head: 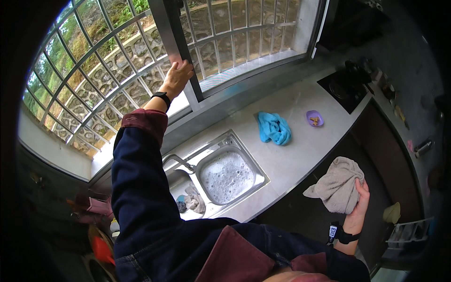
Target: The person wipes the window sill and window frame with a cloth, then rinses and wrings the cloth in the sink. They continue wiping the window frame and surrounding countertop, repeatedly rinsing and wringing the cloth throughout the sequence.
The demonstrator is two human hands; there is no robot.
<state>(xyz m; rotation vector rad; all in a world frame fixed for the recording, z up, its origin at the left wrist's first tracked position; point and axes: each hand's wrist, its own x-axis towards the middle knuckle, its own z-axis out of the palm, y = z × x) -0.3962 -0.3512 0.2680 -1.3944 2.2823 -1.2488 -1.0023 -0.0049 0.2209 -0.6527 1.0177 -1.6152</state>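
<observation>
My left hand [176, 80] is raised to the window, its fingers hooked around the edge of a sliding sash's metal frame [168, 30]. Off to the right, my right hand [360, 201] grips a bunched beige-grey towel [340, 185] from its side, above the floor. Soapy water with white foam [227, 174] fills the right basin of a steel double sink [261, 180] below me. A crumpled blue towel [275, 128] lies on the counter to the right of the sink. Black bands circle both wrists.
A curved faucet [179, 160] rises between the basins; a wet grey cloth [194, 200] lies in the left one. Along the pale counter [296, 151] are a purple dish [312, 113] with small brown pieces and a black cooktop [343, 90]. Metal bars [230, 26] stand outside the window.
</observation>
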